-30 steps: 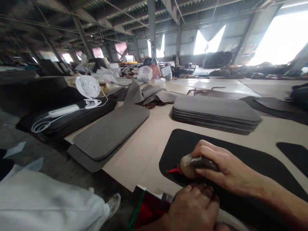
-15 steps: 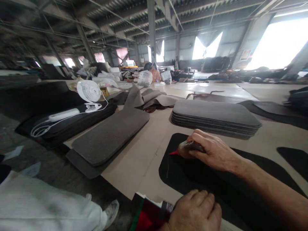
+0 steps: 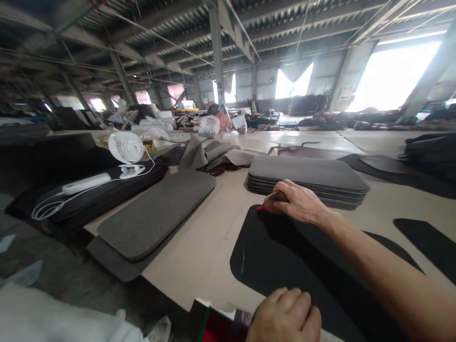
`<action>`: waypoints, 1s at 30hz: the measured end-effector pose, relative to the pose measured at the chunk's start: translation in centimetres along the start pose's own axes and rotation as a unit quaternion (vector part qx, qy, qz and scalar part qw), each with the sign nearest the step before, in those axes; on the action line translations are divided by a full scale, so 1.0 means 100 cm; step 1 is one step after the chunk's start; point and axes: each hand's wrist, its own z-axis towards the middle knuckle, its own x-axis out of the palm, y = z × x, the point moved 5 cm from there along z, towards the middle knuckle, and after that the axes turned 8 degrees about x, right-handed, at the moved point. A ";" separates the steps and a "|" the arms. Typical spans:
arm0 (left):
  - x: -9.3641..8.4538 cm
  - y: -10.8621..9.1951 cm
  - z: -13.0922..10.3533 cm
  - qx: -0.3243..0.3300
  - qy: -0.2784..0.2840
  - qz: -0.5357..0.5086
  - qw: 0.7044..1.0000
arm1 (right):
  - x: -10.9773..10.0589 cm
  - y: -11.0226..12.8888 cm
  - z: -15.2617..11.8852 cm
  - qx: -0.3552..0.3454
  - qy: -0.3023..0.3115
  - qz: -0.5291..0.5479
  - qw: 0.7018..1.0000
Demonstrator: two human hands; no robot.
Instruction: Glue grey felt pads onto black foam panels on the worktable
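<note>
My right hand (image 3: 301, 202) is closed round a small squeeze bottle (image 3: 280, 196), mostly hidden by my fingers. Its red nozzle (image 3: 261, 207) points down at the far left corner of a black mat (image 3: 256, 247) with rounded corners. A thin pale line (image 3: 243, 260) runs along that mat's left side. My left hand (image 3: 287, 316) lies at the mat's near edge, fingers curled; what they hold, if anything, is hidden. Left of it, a red, green and black item (image 3: 221, 323) shows at the table edge.
Behind the black mat stands a stack of grey mats (image 3: 306, 173). Other grey mats (image 3: 156, 213) lie to the left, overhanging the table (image 3: 199, 242). A white fan (image 3: 125, 147) and a white power strip (image 3: 85, 184) sit on a dark stack. Another black piece (image 3: 427, 242) lies right.
My right hand has moved the bottle away from me, from the mat's left side to its far left corner. My left hand stays near the same edge. The view has shifted slightly.
</note>
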 end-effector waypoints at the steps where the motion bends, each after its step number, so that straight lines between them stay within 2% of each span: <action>1: 0.000 0.000 -0.001 0.000 -0.004 0.000 1.000 | -0.002 -0.002 0.001 0.007 0.002 -0.004 1.000; 6: 0.006 -0.001 -0.005 0.014 0.023 -0.028 0.999 | -0.013 -0.016 -0.003 0.025 0.019 -0.013 0.999; 12: 0.009 0.000 -0.010 0.012 0.057 -0.068 0.996 | -0.028 -0.042 -0.021 0.057 0.035 -0.027 0.997; 14: 0.010 0.001 -0.006 0.009 0.117 -0.102 0.988 | -0.034 -0.054 -0.031 0.074 0.038 -0.035 0.996; 16: 0.012 0.005 0.000 0.001 0.213 -0.140 0.967 | -0.041 -0.068 -0.041 0.093 0.039 -0.044 0.994; 19: 0.012 0.015 0.016 -0.026 0.363 -0.194 0.911 | -0.053 -0.088 -0.059 0.116 0.042 -0.054 0.991; 21: 0.010 0.024 0.030 -0.041 0.423 -0.216 0.879 | -0.061 -0.102 -0.072 0.131 0.047 -0.059 0.988; 27: 0.018 0.051 0.059 -0.062 0.494 -0.260 0.827 | -0.086 -0.150 -0.116 0.196 0.046 -0.075 0.977; 30: 0.027 0.059 0.067 -0.046 0.507 -0.249 0.824 | -0.099 -0.169 -0.140 0.234 0.043 -0.083 0.968</action>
